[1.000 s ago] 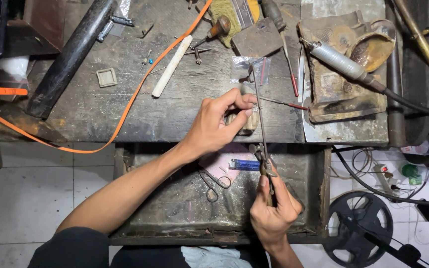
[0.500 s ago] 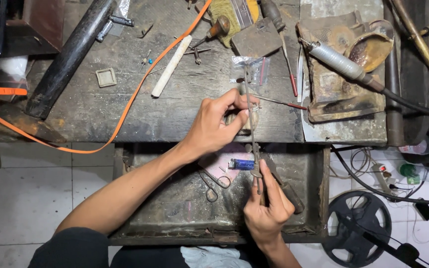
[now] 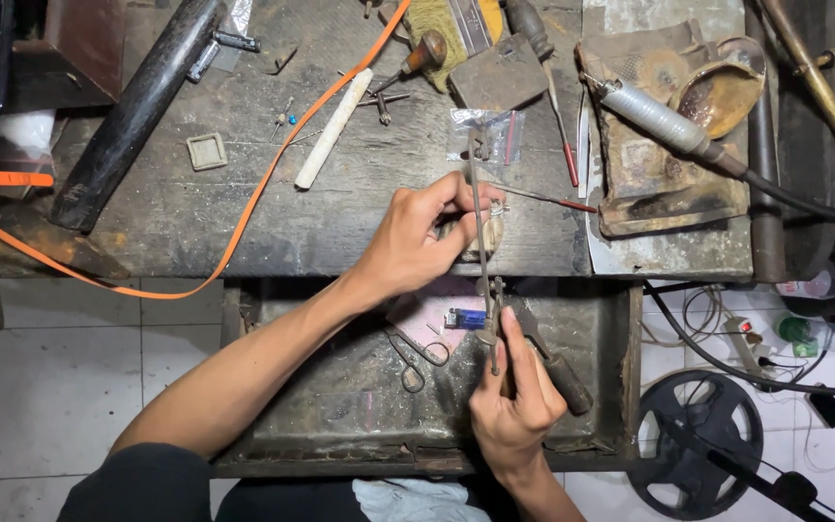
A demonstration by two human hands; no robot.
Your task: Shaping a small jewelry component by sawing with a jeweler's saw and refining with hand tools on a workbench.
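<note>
1. The left hand (image 3: 427, 237) rested at the front edge of the wooden bench (image 3: 273, 208), its fingers closed around a small ring-like piece (image 3: 495, 209) pressed against a worn wooden peg (image 3: 485, 237).
2. The right hand (image 3: 514, 406) was lower, over the open metal drawer (image 3: 340, 387), with its fingers closed on the handle of a thin jeweller's saw (image 3: 480, 242).
3. The saw ran upright from the right hand to the piece held by the left hand — its far end reached a small clear plastic bag (image 3: 490, 130) on the bench.
4. A small pair of scissors (image 3: 416, 356) and a blue lighter (image 3: 466, 318) lay in the drawer, just left of the right hand.
5. An orange strap (image 3: 244, 217) crossed the bench diagonally, and a white stick (image 3: 333, 129) lay near it.
6. A torch with a grey handle (image 3: 659, 121) lay on a scorched block (image 3: 669, 193) — well to the right of both hands.
</note>
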